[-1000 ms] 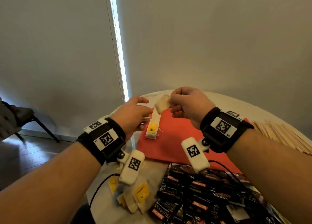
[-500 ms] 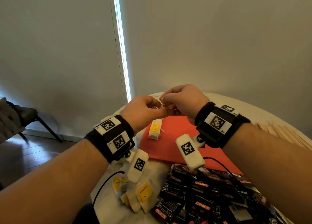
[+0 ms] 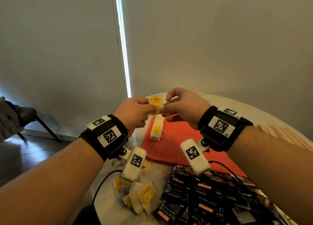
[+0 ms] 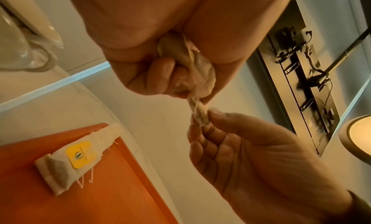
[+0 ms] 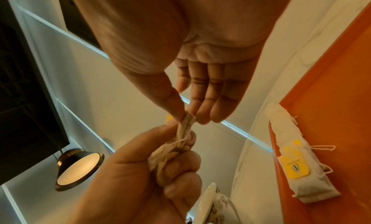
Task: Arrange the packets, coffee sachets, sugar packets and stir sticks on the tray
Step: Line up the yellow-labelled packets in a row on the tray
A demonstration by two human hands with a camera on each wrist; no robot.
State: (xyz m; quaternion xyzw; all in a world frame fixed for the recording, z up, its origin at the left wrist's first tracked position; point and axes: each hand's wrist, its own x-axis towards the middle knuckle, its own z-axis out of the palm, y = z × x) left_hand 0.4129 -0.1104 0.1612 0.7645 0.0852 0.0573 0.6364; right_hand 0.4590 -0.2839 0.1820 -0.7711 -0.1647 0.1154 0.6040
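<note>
Both hands are raised above the orange tray (image 3: 177,145) and hold one crumpled tea bag (image 4: 200,75) between them. My left hand (image 3: 135,113) grips its bunched body in curled fingers. My right hand (image 3: 183,106) pinches the twisted end (image 5: 185,124) between thumb and fingertips. The bag's yellow tag (image 3: 155,100) sticks up between the hands. A row of tea bags with a yellow tag (image 3: 156,130) lies on the tray's left edge, also seen as tea bags (image 4: 78,157) and tea bags (image 5: 295,167) in the wrist views.
A loose pile of yellow-tagged tea bags (image 3: 138,196) lies on the white table (image 3: 108,213) near me. Black Kopiko coffee sachets (image 3: 203,199) are spread to their right. Wooden stir sticks (image 3: 284,136) lie at the far right. A chair (image 3: 25,116) stands on the left.
Both hands have risen a little and drawn together on the tea bag; its yellow tag now shows above them. The left hand closed around the bag's body.
</note>
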